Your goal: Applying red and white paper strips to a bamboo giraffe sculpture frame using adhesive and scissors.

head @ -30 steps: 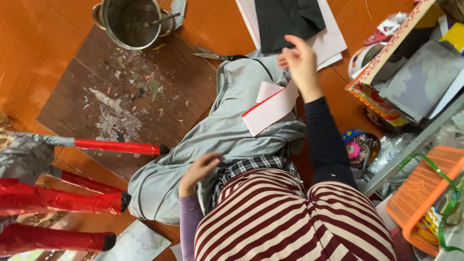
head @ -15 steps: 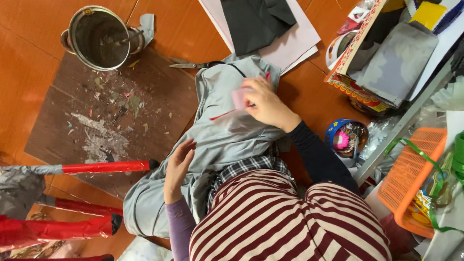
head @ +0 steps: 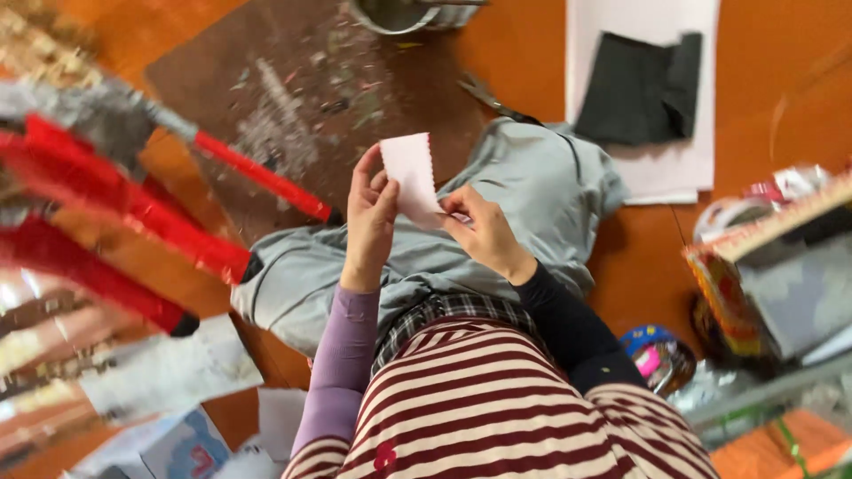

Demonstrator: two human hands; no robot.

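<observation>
Here both hands — left hand [head: 371, 213], right hand [head: 484, 232] — pinch a pale paper slip [head: 411, 176] above grey cloth [head: 524, 191].

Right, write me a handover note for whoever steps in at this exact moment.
Left hand: grips the left edge of a small pale paper slip, held up over the lap.
Right hand: pinches the slip's lower right corner.
Things: grey cloth lies over the knees; scissors lie on the floor beyond it; dark fabric sits on white paper; red sticks to the left; metal pot at the top.
Done: the slip is up in both hands.
Left: the slip is not yet set down or fixed to anything.
</observation>
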